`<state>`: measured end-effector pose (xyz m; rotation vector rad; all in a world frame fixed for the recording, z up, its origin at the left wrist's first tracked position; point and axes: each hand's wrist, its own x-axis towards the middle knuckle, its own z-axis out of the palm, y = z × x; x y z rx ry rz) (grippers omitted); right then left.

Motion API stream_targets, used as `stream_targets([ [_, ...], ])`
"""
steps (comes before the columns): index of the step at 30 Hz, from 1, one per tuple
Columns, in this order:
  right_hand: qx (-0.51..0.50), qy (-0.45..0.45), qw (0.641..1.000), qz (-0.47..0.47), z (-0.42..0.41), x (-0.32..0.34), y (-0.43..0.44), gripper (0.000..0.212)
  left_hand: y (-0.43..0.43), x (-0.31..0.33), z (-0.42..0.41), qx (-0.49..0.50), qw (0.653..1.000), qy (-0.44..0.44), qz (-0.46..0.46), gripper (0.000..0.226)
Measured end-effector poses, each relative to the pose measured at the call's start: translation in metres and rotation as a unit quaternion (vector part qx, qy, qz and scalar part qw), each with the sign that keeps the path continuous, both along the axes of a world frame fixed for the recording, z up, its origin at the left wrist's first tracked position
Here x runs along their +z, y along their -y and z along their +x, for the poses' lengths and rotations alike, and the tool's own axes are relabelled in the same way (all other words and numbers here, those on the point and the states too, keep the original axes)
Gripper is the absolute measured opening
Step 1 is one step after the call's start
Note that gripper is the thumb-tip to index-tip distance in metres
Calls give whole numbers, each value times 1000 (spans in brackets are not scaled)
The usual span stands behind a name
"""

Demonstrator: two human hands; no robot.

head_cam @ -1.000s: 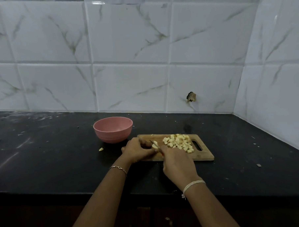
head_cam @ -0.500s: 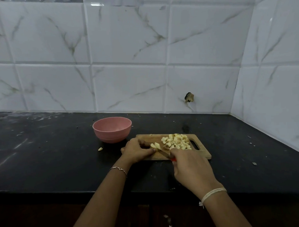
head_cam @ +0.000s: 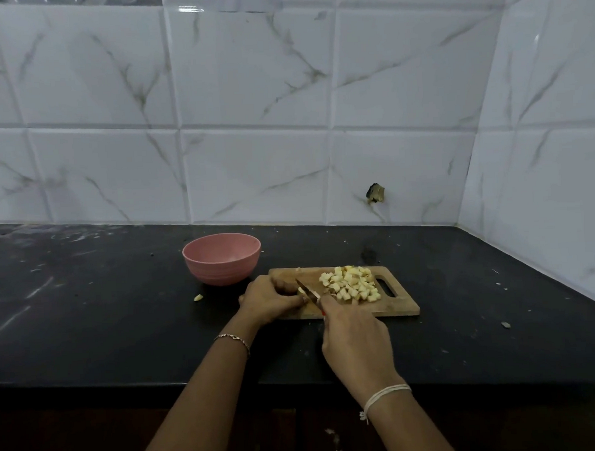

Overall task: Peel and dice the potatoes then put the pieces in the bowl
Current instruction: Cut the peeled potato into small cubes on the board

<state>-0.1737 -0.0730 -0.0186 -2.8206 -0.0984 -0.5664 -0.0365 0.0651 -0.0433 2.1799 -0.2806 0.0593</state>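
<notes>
A wooden cutting board (head_cam: 400,307) lies on the black counter, with a heap of diced potato (head_cam: 351,284) on its right half. My left hand (head_cam: 270,299) curls over a small potato piece (head_cam: 301,291) at the board's left end; the piece is mostly hidden under the fingers. My right hand (head_cam: 354,338) grips a knife (head_cam: 307,290) whose blade points up-left and meets that piece right beside my left fingertips. An empty pink bowl (head_cam: 221,257) stands just behind and left of the board.
One stray potato bit (head_cam: 198,298) lies on the counter (head_cam: 106,319) left of my left hand. Small scraps dot the counter at the right (head_cam: 505,324). Tiled walls close the back and the right side. The counter's front edge runs below my wrists.
The knife swept the cut bits right into the heap, then came back to the piece under my left hand. My right hand went right and returned left.
</notes>
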Motion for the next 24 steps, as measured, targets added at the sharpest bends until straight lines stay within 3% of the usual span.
stream_targets([
  [3,-2,5,1000,-1,2,-2,-2,31,0,-1,1,3,1000,0,3,12],
  [13,19,-24,996,-83,15,10,-11,35,1,-4,6,1,1000,1,-2,14],
  [15,21,-28,995,-95,17,9,-14,37,1,-4,5,-3,1000,-3,-4,6],
  [18,25,-34,995,-95,19,10,-14,37,0,-6,6,-10,1000,-4,0,17],
  [24,29,-30,995,-88,15,13,-10,33,1,-4,3,-4,1000,4,-7,7],
])
